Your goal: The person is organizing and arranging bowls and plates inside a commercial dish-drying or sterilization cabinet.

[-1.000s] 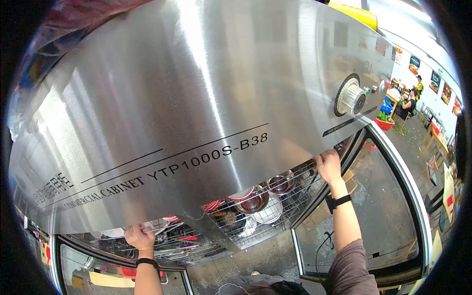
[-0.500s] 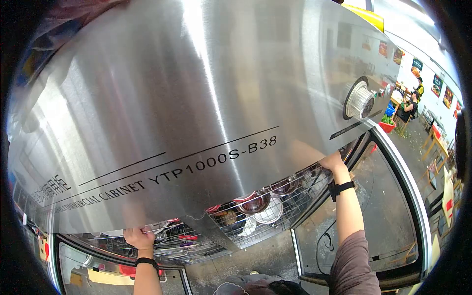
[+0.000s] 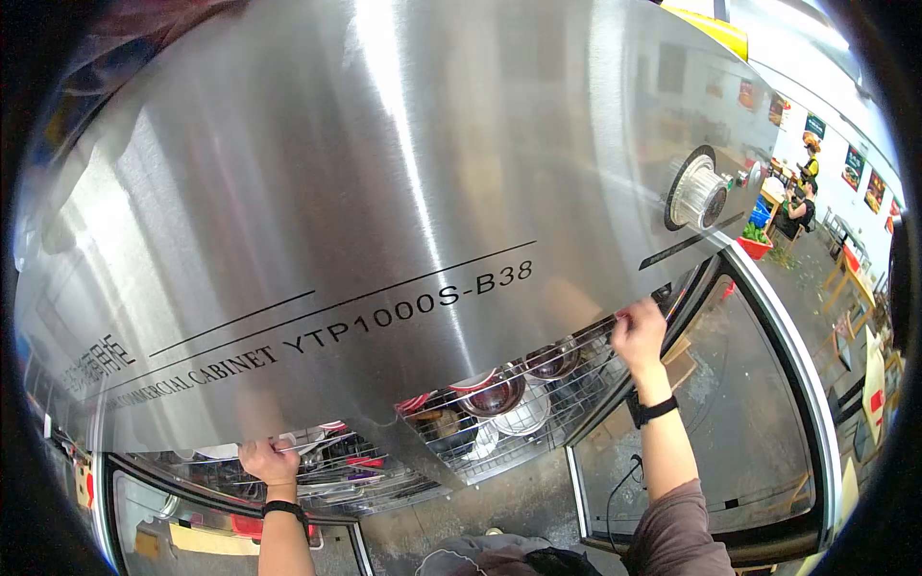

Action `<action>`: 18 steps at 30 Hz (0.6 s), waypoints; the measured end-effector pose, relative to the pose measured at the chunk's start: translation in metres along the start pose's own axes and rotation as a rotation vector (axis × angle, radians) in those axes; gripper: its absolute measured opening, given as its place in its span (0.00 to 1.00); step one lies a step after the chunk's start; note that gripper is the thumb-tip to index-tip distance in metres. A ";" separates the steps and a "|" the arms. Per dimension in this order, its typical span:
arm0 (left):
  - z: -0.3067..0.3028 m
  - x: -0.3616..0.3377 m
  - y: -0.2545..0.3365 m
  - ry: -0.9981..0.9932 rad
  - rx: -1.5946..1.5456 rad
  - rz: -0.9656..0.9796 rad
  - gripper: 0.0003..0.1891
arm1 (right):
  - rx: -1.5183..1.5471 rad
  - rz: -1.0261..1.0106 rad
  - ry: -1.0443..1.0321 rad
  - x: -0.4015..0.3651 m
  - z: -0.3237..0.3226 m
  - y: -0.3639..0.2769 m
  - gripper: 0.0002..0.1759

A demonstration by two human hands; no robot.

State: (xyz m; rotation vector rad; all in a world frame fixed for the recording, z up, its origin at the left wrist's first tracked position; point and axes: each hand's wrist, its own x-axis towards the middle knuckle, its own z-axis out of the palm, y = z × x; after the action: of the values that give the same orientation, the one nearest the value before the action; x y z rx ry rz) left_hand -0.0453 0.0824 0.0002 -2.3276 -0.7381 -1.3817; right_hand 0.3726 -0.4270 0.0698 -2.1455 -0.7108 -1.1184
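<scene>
A large stainless steel commercial cabinet (image 3: 384, 173) stands before me with its glass doors swung apart. My left hand (image 3: 270, 462) is closed on the front edge of a wire rack (image 3: 523, 449) at the left, just under the cabinet's lower panel edge. At the rack's right end, my right hand (image 3: 641, 336) is closed on its front wire; the fingertips are partly hidden. Through the gap I see a shiny metal bowl (image 3: 497, 396), a white basket-like dish (image 3: 523, 419) and long utensils (image 3: 348, 472) on the left side. The rack's rear is hidden by the panel.
The right glass door (image 3: 711, 413) stands outward beside my right arm, the left glass door (image 3: 240, 540) beside my left. A round dial (image 3: 701, 197) sticks out of the panel. Two people (image 3: 800, 200) are far off at right, near a red crate (image 3: 756, 250) of greens.
My right hand has come out from beneath the panel and moved slightly left and down along the rack's front. More of the bowls shows. My left hand has hardly moved.
</scene>
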 end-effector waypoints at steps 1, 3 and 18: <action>0.000 -0.001 0.000 -0.006 -0.008 -0.012 0.08 | 0.095 -0.087 -0.001 -0.001 0.001 -0.019 0.08; 0.001 0.000 0.000 -0.018 -0.027 -0.031 0.08 | 0.268 -0.248 -0.123 0.001 0.000 -0.066 0.10; 0.002 0.002 0.000 0.006 -0.020 -0.019 0.08 | 0.267 -0.317 -0.959 0.011 0.041 -0.217 0.11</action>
State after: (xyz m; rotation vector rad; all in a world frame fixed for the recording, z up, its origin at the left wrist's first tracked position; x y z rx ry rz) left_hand -0.0433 0.0840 0.0009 -2.3364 -0.7499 -1.4103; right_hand 0.2490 -0.2496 0.1184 -2.3052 -1.5501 -0.0188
